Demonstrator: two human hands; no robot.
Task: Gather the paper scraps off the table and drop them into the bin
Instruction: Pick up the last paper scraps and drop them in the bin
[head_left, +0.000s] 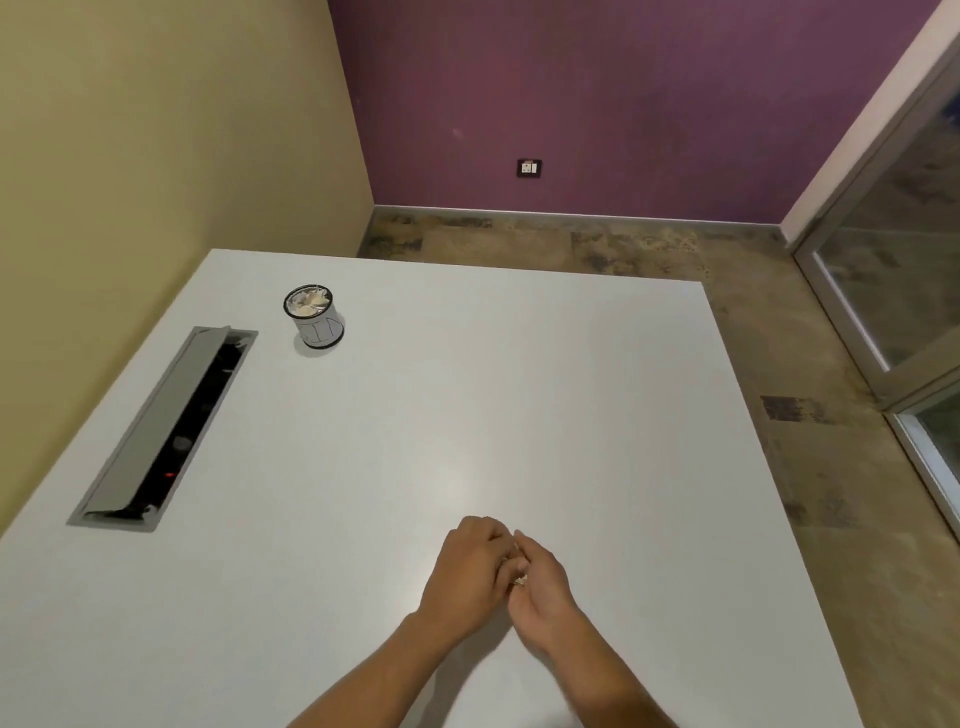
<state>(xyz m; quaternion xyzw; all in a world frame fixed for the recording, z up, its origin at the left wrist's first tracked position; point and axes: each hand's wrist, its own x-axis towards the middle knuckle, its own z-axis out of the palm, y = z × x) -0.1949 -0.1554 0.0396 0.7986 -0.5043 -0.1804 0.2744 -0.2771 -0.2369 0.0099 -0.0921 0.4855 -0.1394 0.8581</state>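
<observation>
Down near the front edge of the white tabletop (467, 415) we have both hands pressed together. Our left hand (467, 571) lies with its back up and its fingers curled over toward the right one. Our right hand (543, 584) meets it from the other side, fingers also curled inward. Between them a small pale bit of the paper scraps (521, 579) shows at the seam where the fingers touch; most of what we hold is hidden inside the hands, so we cannot tell how much is there or which hand carries more of it. Both forearms come up from the bottom edge of the view and converge at the wrists.

Far off to the left, well apart from our hands, the bin (314, 314) stands upright on the tabletop. It is a small round container with a dark rim and light wall, and crumpled whitish paper fills it up to the top. Just left of the bin a long cable tray (166, 426) is set into the tabletop, its grey flap raised, dark inside.

Beyond the far edge we see a mottled brown floor (649, 249), a purple wall with a wall socket (529, 168), a yellowish wall at left and a glass door frame (883, 260) at right.
</observation>
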